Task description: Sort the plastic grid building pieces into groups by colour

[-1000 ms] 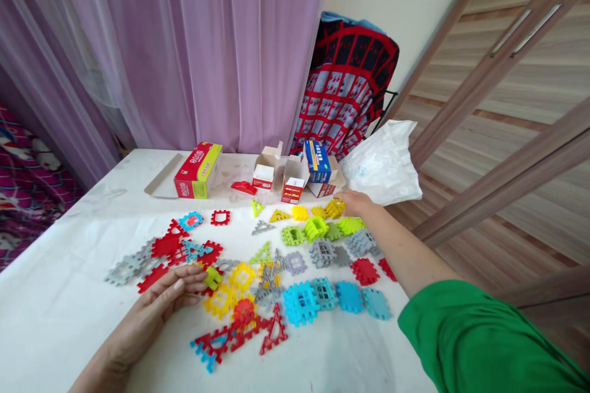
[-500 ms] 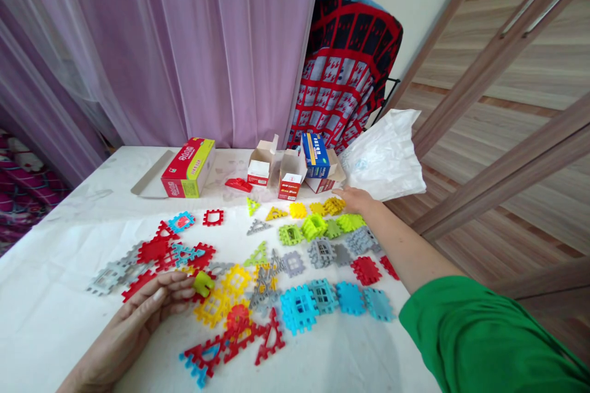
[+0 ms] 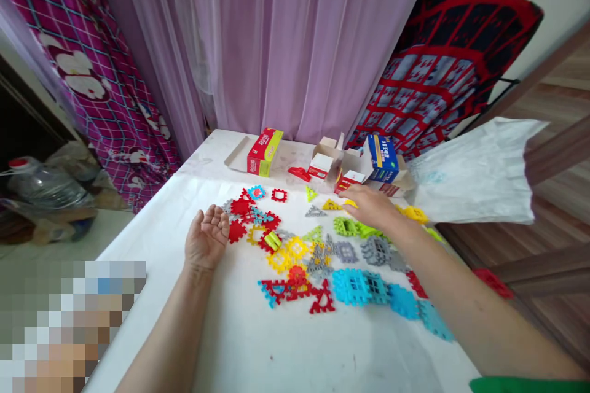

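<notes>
My left hand [image 3: 207, 238] is turned palm up at the left of the table, its fingers loosely curled and apart, with nothing in it. Nearby, red interlocking plastic tiles [image 3: 242, 206] lie in a loose pile, with a small lime-green piece [image 3: 273, 241] on top. My right hand [image 3: 369, 204] reaches across the row of yellow tiles, fingers stretched to the left. Under its fingertips a yellow tile [image 3: 350, 203] shows in part; whether they touch it is unclear. In front are green tiles [image 3: 345, 226], grey tiles [image 3: 375, 250] and blue tiles [image 3: 353, 287].
Along the back stand a red and green box [image 3: 265, 152], small open red boxes [image 3: 320, 166] and a blue box [image 3: 383, 158]. A white plastic bag [image 3: 479, 172] is at the right rear. The floor with a water bottle [image 3: 46, 184] lies beyond the left edge.
The view has swung left. My left hand has drawn away from the lime-green piece and turned palm up. My right hand has shifted left along the yellow row.
</notes>
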`<state>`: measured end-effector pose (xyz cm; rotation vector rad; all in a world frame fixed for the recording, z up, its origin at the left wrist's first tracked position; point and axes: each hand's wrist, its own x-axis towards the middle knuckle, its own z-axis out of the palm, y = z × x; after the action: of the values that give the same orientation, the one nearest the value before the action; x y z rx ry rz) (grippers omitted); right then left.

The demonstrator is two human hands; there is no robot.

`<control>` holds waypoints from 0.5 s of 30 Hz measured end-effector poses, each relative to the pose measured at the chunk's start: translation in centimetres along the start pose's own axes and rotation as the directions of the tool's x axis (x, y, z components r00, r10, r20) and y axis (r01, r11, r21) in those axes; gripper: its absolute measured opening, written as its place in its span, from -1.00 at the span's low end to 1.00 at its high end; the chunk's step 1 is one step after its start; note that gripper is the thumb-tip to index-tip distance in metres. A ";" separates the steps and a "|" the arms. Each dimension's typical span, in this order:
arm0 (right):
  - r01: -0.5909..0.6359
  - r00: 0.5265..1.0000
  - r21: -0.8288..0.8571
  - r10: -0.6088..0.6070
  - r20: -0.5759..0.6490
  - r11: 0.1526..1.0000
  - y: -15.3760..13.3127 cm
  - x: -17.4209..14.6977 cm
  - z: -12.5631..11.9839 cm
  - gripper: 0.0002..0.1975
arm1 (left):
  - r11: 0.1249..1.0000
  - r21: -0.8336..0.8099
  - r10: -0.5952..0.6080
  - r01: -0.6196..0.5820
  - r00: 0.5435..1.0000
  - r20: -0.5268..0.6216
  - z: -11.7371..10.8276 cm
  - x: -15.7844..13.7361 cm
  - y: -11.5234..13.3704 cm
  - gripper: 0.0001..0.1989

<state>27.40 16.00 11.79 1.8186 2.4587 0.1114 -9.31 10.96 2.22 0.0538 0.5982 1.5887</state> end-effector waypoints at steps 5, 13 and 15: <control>0.213 0.977 0.177 -0.210 -0.038 0.961 -11.9 0.4 0.8 -0.72 | 0.999 0.033 0.016 -0.017 0.999 0.035 -0.5 0.4 0.0 -0.86; 0.311 0.950 0.123 -0.314 -0.001 0.942 -20.2 0.6 3.3 -0.69 | 0.999 -0.037 -0.001 0.002 1.000 0.030 -0.9 0.7 0.0 -0.89; 0.306 0.951 0.078 -0.309 0.024 0.949 -20.7 1.0 3.4 -0.71 | 1.000 -0.018 -0.003 0.003 0.999 0.041 -0.9 0.7 -0.2 -0.89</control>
<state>7.83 10.97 6.21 1.4202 2.7160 -0.0323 -9.60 11.36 1.15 0.0719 0.5515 1.5863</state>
